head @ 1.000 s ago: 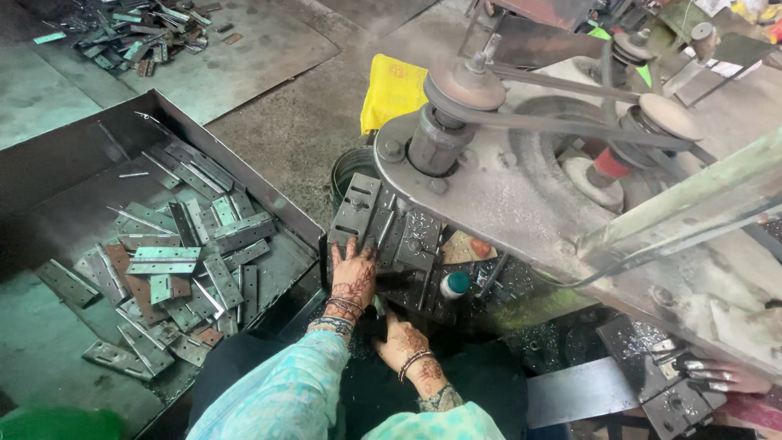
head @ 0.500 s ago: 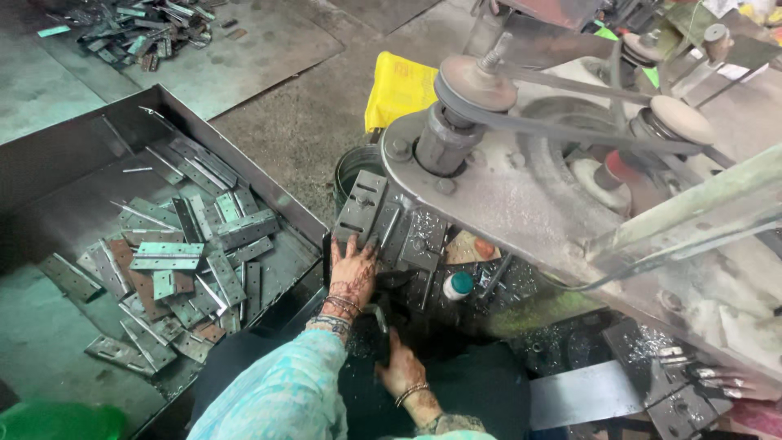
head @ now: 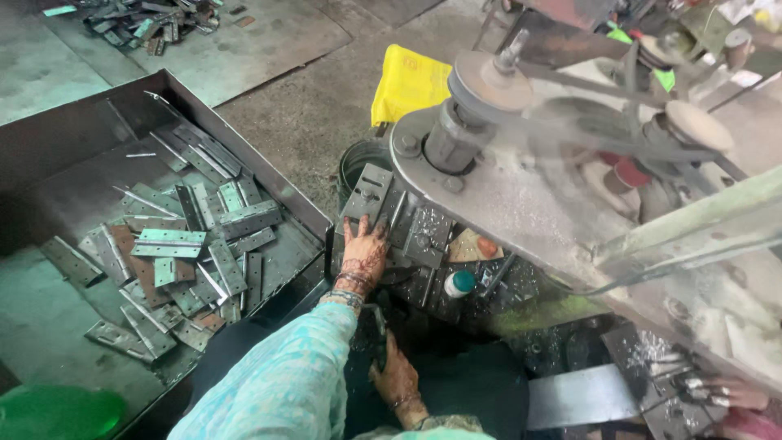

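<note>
Since the earlier frame, right hand (head: 397, 376) dropped nearer, fingers curled; held item, if any, can't tell. Left hand (head: 363, 254) flat, open on machine bed (head: 415, 236), right of hinge tray (head: 244, 106). Judged: positioning workpiece; next needs steady alignment.

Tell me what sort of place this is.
Probably a small metal workshop making hinges: a belt-driven machine, a tray of loose hinges, and a left hand on the machine's bed.

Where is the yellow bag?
In the head view, the yellow bag lies on the floor at top centre, just behind the machine's grey pulley.
</note>
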